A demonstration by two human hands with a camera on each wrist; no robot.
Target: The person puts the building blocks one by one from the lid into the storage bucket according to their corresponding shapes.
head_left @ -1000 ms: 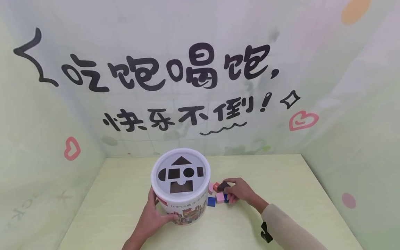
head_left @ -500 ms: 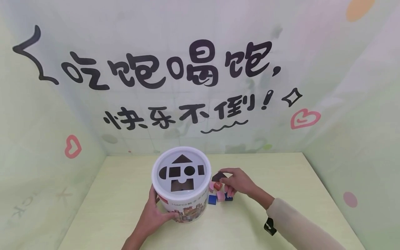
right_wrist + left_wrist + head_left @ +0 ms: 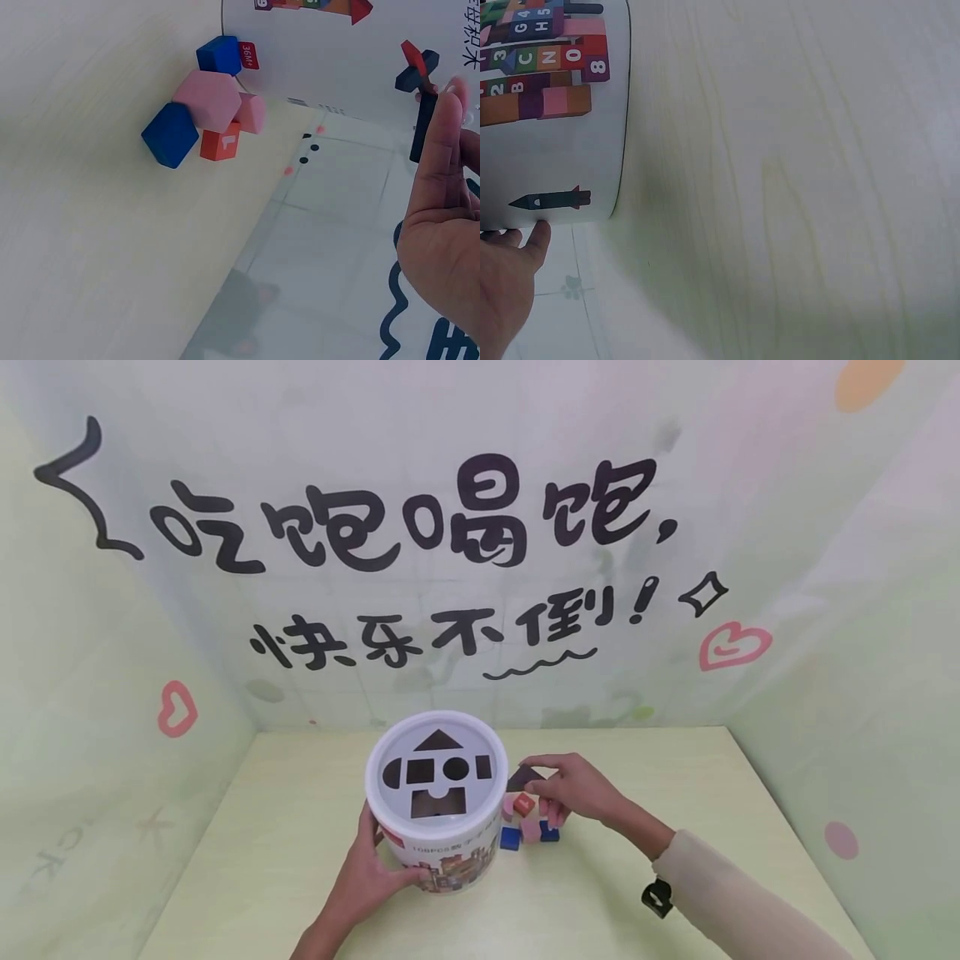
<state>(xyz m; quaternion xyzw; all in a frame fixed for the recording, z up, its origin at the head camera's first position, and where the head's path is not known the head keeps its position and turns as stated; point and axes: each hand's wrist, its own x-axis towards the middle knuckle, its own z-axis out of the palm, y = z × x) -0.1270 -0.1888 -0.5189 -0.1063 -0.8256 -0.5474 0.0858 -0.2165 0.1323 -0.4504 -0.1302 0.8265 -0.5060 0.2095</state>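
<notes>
My left hand (image 3: 369,875) grips the side of a white toy-block bucket (image 3: 450,870), its thumb on the printed front. The bucket's lid (image 3: 480,800) has triangle, half-round, square, round, rectangular and notched cut-outs. Just right of the bucket, my right hand (image 3: 576,789) pinches a dark triangular block (image 3: 525,777) between thumb and fingers; the right wrist view shows that block (image 3: 424,127) edge-on beside the bucket wall. Below that hand lie a red numbered cube (image 3: 523,805), a pink block (image 3: 530,832), a pink rounded block (image 3: 508,810) and two blue blocks (image 3: 510,838).
A pale wood-grain table (image 3: 262,860) bears the bucket and the blocks. Behind it rises a printed wall (image 3: 420,693) with large black lettering, and side walls stand left and right. A black strap (image 3: 657,897) hangs by my right sleeve (image 3: 738,893).
My right hand has lifted the dark triangular block off the small pile, moving it up and slightly left toward the bucket. The left hand keeps its place on the bucket.
</notes>
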